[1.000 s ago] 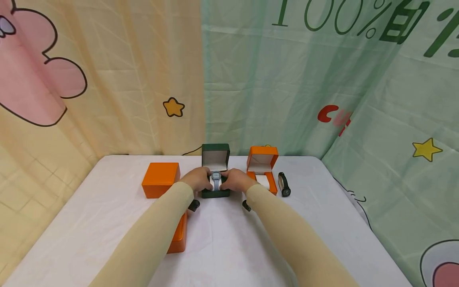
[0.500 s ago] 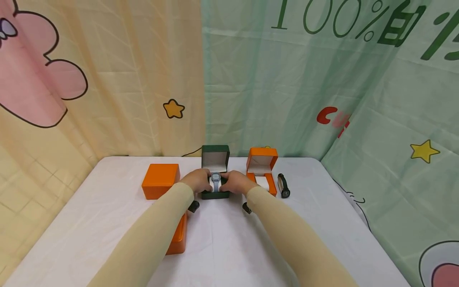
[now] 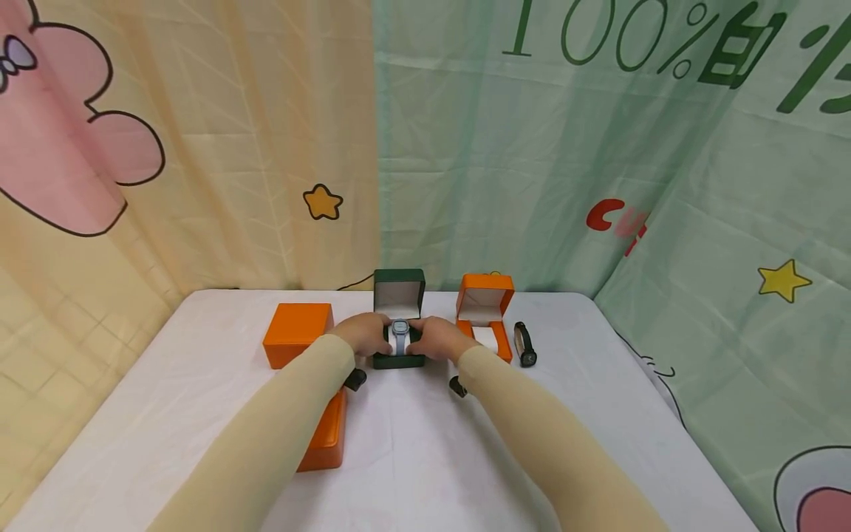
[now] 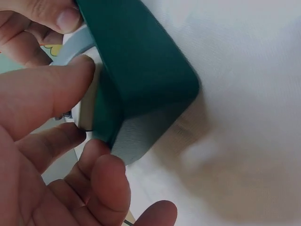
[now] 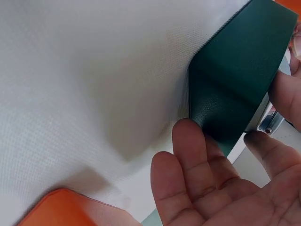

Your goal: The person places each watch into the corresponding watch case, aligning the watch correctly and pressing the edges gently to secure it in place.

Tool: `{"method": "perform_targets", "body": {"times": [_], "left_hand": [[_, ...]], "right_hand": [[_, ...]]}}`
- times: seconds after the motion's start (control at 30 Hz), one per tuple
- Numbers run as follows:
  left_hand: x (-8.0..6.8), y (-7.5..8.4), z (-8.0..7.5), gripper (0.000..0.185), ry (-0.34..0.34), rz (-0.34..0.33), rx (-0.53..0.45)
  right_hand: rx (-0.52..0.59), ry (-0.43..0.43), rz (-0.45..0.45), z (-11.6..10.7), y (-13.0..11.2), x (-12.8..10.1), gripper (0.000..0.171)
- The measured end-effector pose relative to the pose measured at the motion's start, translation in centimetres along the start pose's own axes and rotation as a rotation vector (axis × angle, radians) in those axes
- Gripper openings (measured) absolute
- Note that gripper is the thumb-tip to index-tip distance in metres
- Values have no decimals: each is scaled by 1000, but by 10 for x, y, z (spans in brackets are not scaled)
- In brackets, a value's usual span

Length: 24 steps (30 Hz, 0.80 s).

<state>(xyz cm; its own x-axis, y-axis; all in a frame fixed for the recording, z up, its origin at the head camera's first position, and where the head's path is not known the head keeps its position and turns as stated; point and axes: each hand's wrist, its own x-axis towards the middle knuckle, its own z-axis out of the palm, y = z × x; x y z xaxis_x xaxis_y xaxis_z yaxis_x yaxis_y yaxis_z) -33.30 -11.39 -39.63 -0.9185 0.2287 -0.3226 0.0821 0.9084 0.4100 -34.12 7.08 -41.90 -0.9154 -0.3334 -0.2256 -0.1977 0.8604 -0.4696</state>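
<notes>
Both the left hand and right hand are pinching the grey watch into the open green box, where uneven pressing is likely risking tipping it on the tabletop.

I wear long, snug beige sleeves down to my wrists, and a small black camera is strapped under each wrist.

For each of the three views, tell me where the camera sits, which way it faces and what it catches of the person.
Head: high, facing forward and down at the table; shows both sleeved arms, left hand and right hand at the green watch box.
Left wrist: beside the box; shows left fingers.
Right wrist: opposite side; shows right fingers.
All share the box.
</notes>
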Motion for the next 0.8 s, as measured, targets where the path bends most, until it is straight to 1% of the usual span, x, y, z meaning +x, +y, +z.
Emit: {"method": "perform_targets", "body": {"times": [0.13,0.27,0.37,0.47,0.57,0.67,0.73,0.8], "left_hand": [[-3,-1,-3,57,-6,5,7],[-5,-2,-9,57,21,36,30],[-9,-3,-19,59,55,69,26],[-16,-6,-31,54,108,83,-68],[-21,-10,-42,51,191,80,-224],[-24,-14,-50,54,291,82,-323],[-24,-16,-53,58,340,79,-361],[-24,-18,-56,66,376,80,-366]], "right_hand": [[-20,1,8,0,-2,-3,66],[-71,-13,23,-2,-2,-4,70],[-114,-11,32,-8,-2,-7,69],[-135,30,34,-17,-3,-10,62],[-88,106,22,-26,-7,-14,55],[-34,197,8,-34,-10,-17,52],[-3,242,7,-40,-13,-19,53],[20,277,6,-46,-16,-20,55]]}}
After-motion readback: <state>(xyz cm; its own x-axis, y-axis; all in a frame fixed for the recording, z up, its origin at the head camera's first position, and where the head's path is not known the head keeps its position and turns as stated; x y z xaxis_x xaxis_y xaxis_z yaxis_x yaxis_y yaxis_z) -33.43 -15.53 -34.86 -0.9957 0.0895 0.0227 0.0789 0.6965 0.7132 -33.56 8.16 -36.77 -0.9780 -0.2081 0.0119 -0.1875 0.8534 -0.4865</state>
